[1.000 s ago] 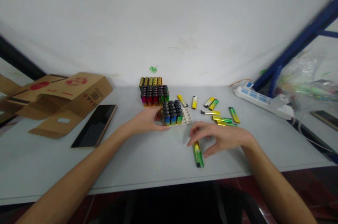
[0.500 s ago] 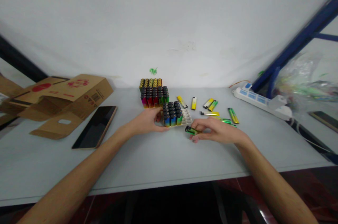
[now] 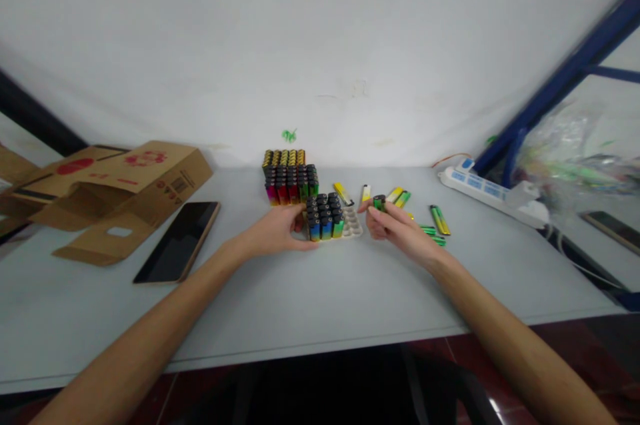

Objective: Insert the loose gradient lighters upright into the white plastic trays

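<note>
My left hand [image 3: 281, 230] grips the left end of a white tray [image 3: 355, 230] with round holes. Its thumb lies along the front and its fingers reach behind. Black-topped lighters [image 3: 325, 227] with blue-to-green bodies stand upright in the tray's left part, while open holes show on the right. Just right of the tray, my right hand [image 3: 395, 228] is closed around a green lighter [image 3: 379, 203], held upright with its dark top up. Beside and behind that hand lie loose yellow and green lighters [image 3: 440, 219], some partly hidden by it.
Behind the tray stand packed lighters with red and green bodies [image 3: 292, 187] and a gold-topped block [image 3: 283, 158] against the wall. To the left are an opened cardboard box [image 3: 165, 175] and a phone [image 3: 177, 241]. A white power strip [image 3: 493, 195] lies on the right.
My right hand has lifted and moved slightly back, turning the green lighter from lying sideways to upright. My left hand stays at the tray.
</note>
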`<state>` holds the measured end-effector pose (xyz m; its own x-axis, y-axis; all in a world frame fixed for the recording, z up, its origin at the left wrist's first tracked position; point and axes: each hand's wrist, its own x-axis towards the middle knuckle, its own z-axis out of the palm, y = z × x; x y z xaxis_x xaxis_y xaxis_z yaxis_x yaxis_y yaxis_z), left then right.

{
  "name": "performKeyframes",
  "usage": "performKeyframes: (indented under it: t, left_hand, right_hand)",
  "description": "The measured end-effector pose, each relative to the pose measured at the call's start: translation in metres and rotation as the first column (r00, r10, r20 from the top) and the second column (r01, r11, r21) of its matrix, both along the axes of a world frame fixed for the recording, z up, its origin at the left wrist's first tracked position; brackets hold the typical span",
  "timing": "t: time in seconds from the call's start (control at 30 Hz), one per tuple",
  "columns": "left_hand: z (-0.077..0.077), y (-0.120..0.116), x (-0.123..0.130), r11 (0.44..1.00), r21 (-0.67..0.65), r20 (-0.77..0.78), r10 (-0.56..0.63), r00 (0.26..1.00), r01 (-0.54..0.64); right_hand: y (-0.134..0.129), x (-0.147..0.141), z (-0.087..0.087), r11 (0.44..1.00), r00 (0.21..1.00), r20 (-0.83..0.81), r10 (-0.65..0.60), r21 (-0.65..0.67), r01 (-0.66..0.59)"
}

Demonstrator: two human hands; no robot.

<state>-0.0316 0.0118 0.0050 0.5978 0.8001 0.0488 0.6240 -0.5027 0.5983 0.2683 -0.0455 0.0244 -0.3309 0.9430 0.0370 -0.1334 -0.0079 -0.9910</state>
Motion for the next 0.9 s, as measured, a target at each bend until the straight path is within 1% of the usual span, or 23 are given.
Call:
performKeyframes:
  t: [0.13,0.27,0.37,0.47,0.6,0.7,0.9]
  left_hand:
    - [0.000,0.001,0.000,1.000,0.011,-0.013,0.008,1.000,-0.008]
    - [0.002,0.001,0.000,1.000,0.018,-0.003,0.006,1.000,-0.006]
    - [0.002,0.001,0.000,1.000,0.022,-0.003,0.000,1.000,0.000]
    - [0.002,0.000,0.000,1.000,0.028,0.000,-0.001,1.000,0.001]
    - [0.001,0.001,0.000,0.999,0.034,-0.012,0.003,1.000,-0.003]
    - [0.000,0.002,0.000,0.999,0.032,-0.014,-0.005,1.000,0.006]
    - [-0.003,0.001,-0.001,1.000,0.027,-0.002,-0.006,1.000,0.006]
  right_hand:
    - [0.003,-0.008,-0.007,0.992,0.998,0.035,-0.046,-0.113,0.050]
    - [0.003,-0.012,-0.013,0.981,0.992,0.091,-0.088,-0.163,0.102]
    - [0.002,-0.013,-0.013,0.980,0.992,0.109,-0.056,-0.185,0.075]
    - [0.001,-0.014,-0.013,0.983,0.993,0.113,-0.035,-0.173,0.054]
    - [0.003,-0.015,-0.017,0.988,0.988,0.126,-0.084,-0.118,0.099]
    - [0.004,-0.015,-0.021,0.990,0.979,0.170,-0.113,-0.062,0.125]
    - [0.002,-0.013,-0.021,0.995,0.967,0.234,-0.098,-0.005,0.102]
